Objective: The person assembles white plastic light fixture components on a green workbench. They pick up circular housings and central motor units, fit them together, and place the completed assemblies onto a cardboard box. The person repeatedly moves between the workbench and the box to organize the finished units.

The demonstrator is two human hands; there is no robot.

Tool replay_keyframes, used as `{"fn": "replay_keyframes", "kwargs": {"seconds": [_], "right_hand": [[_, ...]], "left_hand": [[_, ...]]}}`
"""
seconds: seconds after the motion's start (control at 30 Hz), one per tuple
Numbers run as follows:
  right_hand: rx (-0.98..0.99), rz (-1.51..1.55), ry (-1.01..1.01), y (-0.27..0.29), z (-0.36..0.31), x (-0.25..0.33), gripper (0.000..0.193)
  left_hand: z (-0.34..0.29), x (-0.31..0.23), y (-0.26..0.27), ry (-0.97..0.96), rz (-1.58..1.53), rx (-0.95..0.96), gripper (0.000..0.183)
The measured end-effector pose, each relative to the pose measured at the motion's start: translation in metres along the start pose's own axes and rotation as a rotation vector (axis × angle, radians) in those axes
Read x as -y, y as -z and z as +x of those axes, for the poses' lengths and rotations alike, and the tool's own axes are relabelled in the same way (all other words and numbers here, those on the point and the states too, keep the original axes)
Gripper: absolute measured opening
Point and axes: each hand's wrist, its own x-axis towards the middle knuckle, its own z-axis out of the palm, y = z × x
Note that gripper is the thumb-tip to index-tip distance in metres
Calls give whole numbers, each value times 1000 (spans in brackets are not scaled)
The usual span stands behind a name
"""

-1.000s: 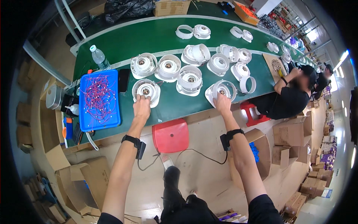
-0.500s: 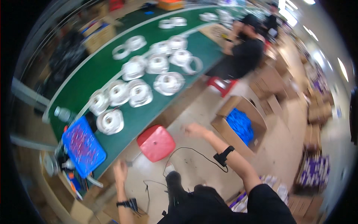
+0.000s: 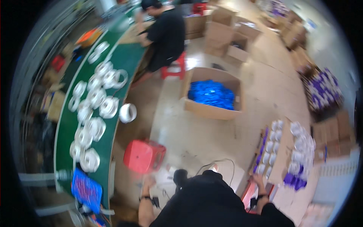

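Observation:
My left hand [image 3: 149, 181] hangs low beside the red stool [image 3: 138, 156], just below its seat. Its fingers are small and smeared, so I cannot tell whether it holds anything. Over at the right, my right hand [image 3: 258, 179] is by the near end of an open carton [image 3: 278, 151] with rows of white round parts. A red object [image 3: 249, 193] lies just below that hand; whether they touch is unclear. Blur hides the right fingers too. Both wrists wear black bands.
The green worktable [image 3: 111, 128] on the left bears several white round parts [image 3: 90, 160] and a blue tray [image 3: 87, 190]. A white ring-shaped part [image 3: 127, 112] shows beyond its edge. Ahead stands a carton of blue pieces [image 3: 211, 94]. A co-worker [image 3: 166, 36] sits at the table. A cable [image 3: 217, 160] lies on the floor.
The view has swung to the right, bringing the carton of white parts into sight. My right hand has gone from near the stool to beside that carton; my left hand now shows nearer the stool.

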Motion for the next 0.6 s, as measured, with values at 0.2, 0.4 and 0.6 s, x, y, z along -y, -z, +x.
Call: {"fn": "replay_keyframes", "kwargs": {"seconds": [0.2, 0.4, 0.6], "right_hand": [[514, 259, -104, -54, -72, -40, 27], [526, 234, -73, -33, -77, 41, 28], [433, 162, -46, -15, -12, 94, 26]], "left_hand": [[12, -228, 26, -68, 190, -509, 36], [64, -270, 28, -28, 2, -744, 40], [126, -302, 204, -174, 286, -1186, 34]]}}
